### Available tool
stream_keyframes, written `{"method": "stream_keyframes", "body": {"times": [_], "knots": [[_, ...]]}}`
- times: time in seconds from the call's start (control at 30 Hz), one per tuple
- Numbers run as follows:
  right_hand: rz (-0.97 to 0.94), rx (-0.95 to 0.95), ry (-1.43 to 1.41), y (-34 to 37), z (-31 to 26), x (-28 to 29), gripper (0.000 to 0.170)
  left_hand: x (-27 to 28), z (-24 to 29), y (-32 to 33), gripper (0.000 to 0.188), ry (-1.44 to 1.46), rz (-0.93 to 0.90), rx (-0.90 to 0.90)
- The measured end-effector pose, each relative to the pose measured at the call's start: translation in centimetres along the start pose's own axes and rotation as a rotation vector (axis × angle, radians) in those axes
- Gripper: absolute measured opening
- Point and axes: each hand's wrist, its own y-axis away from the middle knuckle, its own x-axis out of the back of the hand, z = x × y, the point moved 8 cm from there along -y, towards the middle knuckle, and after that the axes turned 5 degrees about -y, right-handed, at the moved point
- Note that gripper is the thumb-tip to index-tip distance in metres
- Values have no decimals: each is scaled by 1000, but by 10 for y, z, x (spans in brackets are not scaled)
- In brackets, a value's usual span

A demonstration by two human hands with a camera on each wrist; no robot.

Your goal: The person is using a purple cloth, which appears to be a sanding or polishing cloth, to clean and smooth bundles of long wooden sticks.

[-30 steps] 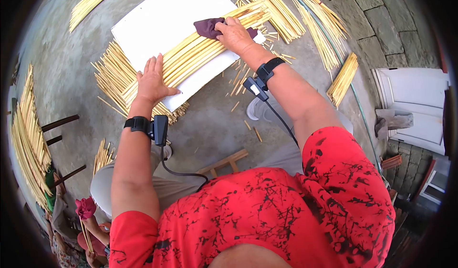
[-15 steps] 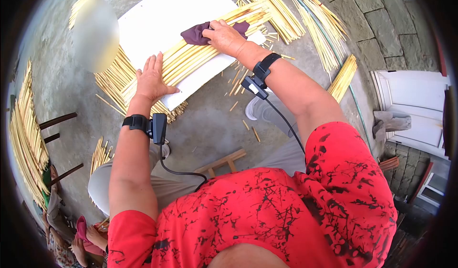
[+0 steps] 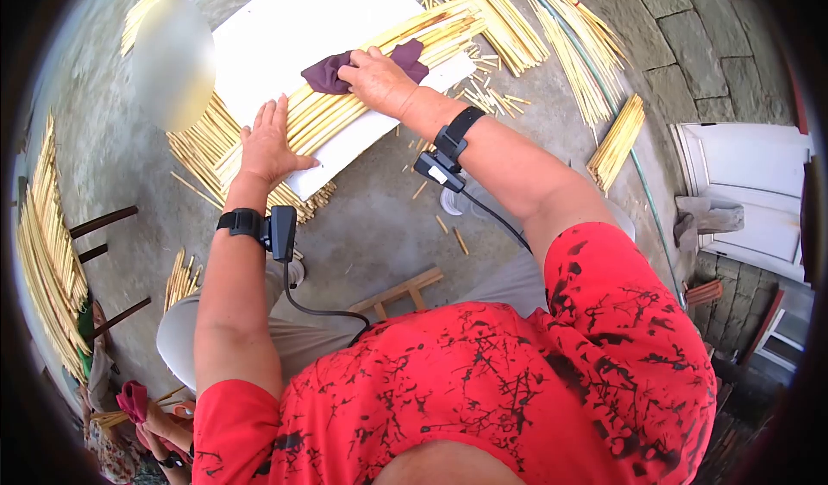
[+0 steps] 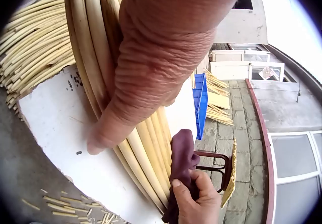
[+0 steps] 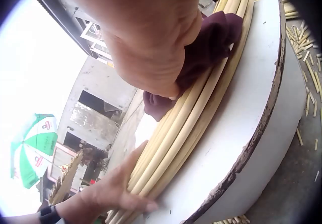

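Observation:
A row of long pale-yellow canes (image 3: 323, 122) lies slantwise across a white board (image 3: 293, 23). My left hand (image 3: 266, 147) rests on the canes near their left end, fingers extended and thumb spread toward the board's near edge; the left wrist view shows that thumb (image 4: 113, 126) close up. Farther right along the row, my right hand (image 3: 378, 81) grips a dark purple cloth (image 3: 326, 74) against the canes. Bunched cloth (image 5: 214, 38) shows on both sides of the fingers in the right wrist view, lying over the upper canes.
A pile of canes (image 3: 197, 147) sticks out beneath the board's left side. More bundles (image 3: 492, 23) lie on the concrete floor, with short cut pieces (image 3: 493, 101) scattered nearby. A green hose (image 3: 640, 170) runs along the right. Another person holds a red cloth (image 3: 132, 400) at lower left.
My right hand has slid the purple cloth leftward and nearer along the canes, toward my left hand. The left hand stays in place. The other person's red cloth has shifted too.

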Motion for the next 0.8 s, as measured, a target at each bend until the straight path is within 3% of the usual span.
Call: {"method": "stream_keyframes", "body": {"times": [0.07,0.13,0.2,0.37,0.47,0.53,0.7,0.73,0.8], "knots": [[24,31,36,-4,-42,-6,14,-2,-1,-2,123,-21,-13,-1],[26,-29,27,-3,-37,-6,12,-2,-1,-2,122,-37,-34,2],[79,-194,10,3,1,11,12,2,1,0,121,15,22,-15],[199,-570,275,47,134,73,22,1,-1,-1,121,19,7,-7],[290,-559,356,57,147,75,20,1,0,0,121,30,13,-10],[354,-494,301,51,101,61,19,1,0,0,121,28,-10,-4],[294,-147,-66,38,-71,-10,28,0,0,-2,121,30,-20,-18],[312,-81,-75,39,-85,-13,30,2,2,-1,121,35,-47,-31],[327,-123,-127,44,-70,-3,32,1,3,0,121,54,-56,-32]]}}
